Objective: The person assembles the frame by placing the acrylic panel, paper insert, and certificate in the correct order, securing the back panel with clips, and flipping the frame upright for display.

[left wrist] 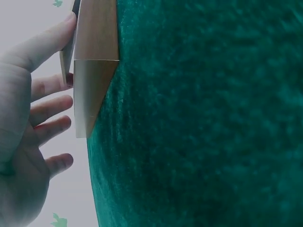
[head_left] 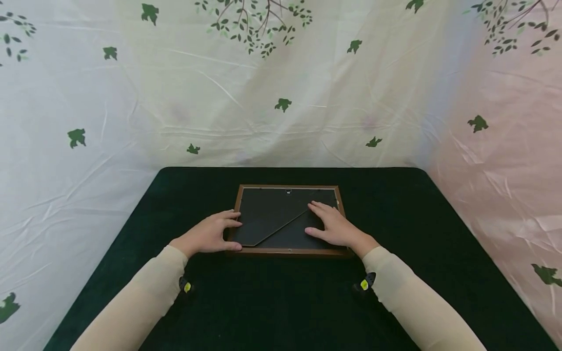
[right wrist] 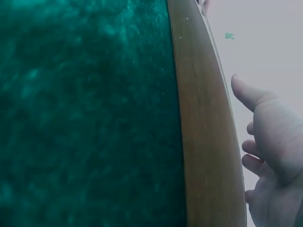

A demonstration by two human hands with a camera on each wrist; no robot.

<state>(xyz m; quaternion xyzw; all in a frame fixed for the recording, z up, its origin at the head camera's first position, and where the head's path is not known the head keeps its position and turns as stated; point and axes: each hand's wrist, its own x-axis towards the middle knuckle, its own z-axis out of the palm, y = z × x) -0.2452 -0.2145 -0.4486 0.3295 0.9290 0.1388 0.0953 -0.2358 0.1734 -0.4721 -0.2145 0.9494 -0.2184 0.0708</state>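
Observation:
A picture frame [head_left: 272,251] with a brown wooden rim lies face down, its black back [head_left: 268,209] upward. A thin edge runs diagonally across that back. My left hand [head_left: 210,232] is at the frame's left side, fingers fairly straight and spread. In the left wrist view, its thumb and forefinger touch a thin board [left wrist: 66,61] that stands slightly above the wooden rim; whether they pinch it is unclear. My right hand [head_left: 333,224] is over the right part of the back, fingers extended, holding nothing visible. In the right wrist view, its thumb is apart from the rim [right wrist: 203,118].
The frame rests on a table with a dark green velvety cloth [head_left: 272,302]. Pale curtains [head_left: 246,112] with green leaf prints surround the table's back and sides. A small metal hanger [head_left: 288,191] sits at the back's far edge.

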